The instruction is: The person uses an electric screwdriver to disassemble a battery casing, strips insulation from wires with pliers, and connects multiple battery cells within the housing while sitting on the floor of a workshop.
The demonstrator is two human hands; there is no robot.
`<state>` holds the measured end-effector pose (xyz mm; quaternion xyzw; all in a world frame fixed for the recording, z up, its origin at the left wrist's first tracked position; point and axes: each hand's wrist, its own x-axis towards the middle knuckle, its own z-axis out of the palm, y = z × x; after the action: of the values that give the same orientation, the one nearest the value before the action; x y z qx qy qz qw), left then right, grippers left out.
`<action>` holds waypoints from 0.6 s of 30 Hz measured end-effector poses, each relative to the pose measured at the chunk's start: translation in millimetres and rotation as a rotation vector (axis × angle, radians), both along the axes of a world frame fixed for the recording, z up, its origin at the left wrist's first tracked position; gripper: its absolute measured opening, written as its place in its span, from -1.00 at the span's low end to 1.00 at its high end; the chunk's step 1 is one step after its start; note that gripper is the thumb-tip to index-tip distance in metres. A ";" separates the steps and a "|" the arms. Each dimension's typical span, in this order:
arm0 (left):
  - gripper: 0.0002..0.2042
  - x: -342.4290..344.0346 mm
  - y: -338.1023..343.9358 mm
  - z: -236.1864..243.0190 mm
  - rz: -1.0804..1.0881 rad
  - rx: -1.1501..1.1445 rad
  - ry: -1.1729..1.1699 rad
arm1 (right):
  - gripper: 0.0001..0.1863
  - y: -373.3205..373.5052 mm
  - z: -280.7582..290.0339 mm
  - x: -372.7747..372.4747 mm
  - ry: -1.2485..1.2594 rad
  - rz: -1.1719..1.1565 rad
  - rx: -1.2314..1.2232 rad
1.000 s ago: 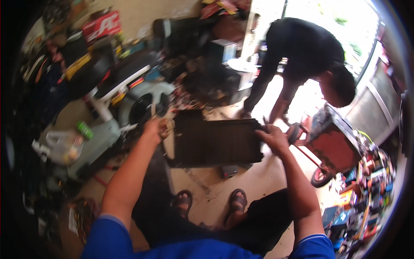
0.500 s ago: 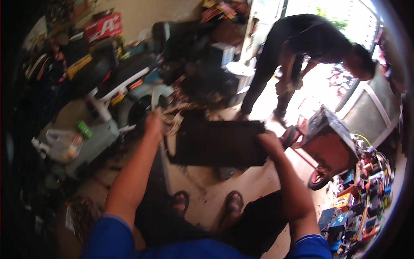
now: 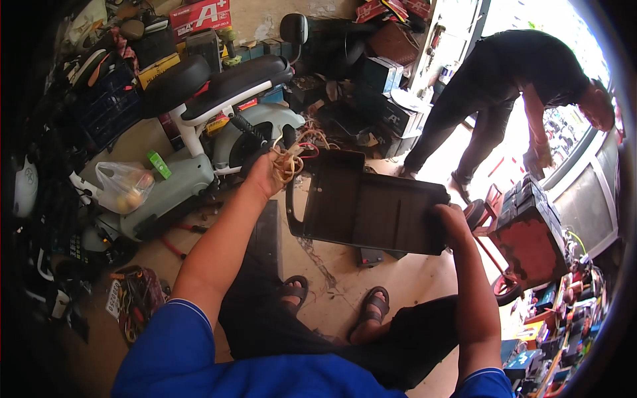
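A shallow black plastic case (image 3: 398, 211) with a loop handle at its left end is held up before me, tilted, its hollow side toward me. My right hand (image 3: 454, 224) grips its right end, with the fingers partly hidden behind the edge. My left hand (image 3: 265, 174) is closed around a bundle of pale wires (image 3: 290, 161) beside the case's upper left corner. A red wire shows among them. Below the case, a small dark block (image 3: 369, 257) sits on the floor.
A grey-green electric scooter (image 3: 176, 202) lies to the left, bearing a plastic bag (image 3: 125, 186) and a green box (image 3: 159, 164). At right stand a loaded red hand cart (image 3: 527, 249) and piled boxes (image 3: 547, 325). Another person (image 3: 511, 79) bends over near the bright doorway.
The case has shifted right and tilted so its hollow side shows, its right end lower. Both my hands have moved right with it. The other person has reached down toward the cart.
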<state>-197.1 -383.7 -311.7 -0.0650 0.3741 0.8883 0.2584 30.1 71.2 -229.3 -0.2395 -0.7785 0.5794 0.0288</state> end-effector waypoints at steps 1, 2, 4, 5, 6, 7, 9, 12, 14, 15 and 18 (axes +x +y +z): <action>-0.71 8.0 5.2 7.1 0.063 0.029 0.026 | -0.68 -0.7 -0.1 1.5 -0.015 -0.002 -0.048; -0.69 13.6 7.5 10.4 0.125 0.057 0.053 | -0.68 -2.9 -0.1 3.3 -0.015 -0.001 -0.047; -0.69 18.3 3.9 10.2 0.105 0.089 0.036 | -0.66 -9.8 2.2 6.0 0.018 -0.022 -0.104; -0.69 19.9 2.0 10.6 0.083 0.121 0.019 | -0.66 -9.1 -0.8 4.7 0.023 -0.020 -0.105; -0.69 21.7 1.8 10.4 0.084 0.121 0.024 | -0.67 -6.5 -7.3 1.4 0.091 -0.020 -0.082; -0.69 23.7 2.5 7.7 0.062 0.128 0.045 | -0.68 -3.5 -14.8 -2.9 0.157 -0.020 -0.062; -0.69 23.8 5.3 3.5 0.011 0.148 0.090 | -0.67 5.5 -24.3 -11.7 0.258 -0.046 0.034; -0.70 33.7 13.4 14.1 0.033 0.130 0.120 | -0.64 3.6 -23.3 -14.0 0.354 -0.107 0.157; -0.74 49.1 16.8 26.0 0.062 0.036 0.152 | -0.63 1.5 -19.3 -12.1 0.351 -0.142 0.192; -0.74 48.0 18.5 25.1 0.059 0.036 0.151 | -0.63 1.2 -19.0 -11.6 0.356 -0.156 0.237; -0.77 39.5 9.6 15.8 0.056 -0.087 0.116 | -0.62 -8.5 -16.7 -12.5 0.386 -0.161 0.290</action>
<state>-157.6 -374.1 -295.8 -0.0349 0.4248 0.8803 0.2084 17.5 62.8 -246.0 -0.1788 -0.8120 0.4926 0.2569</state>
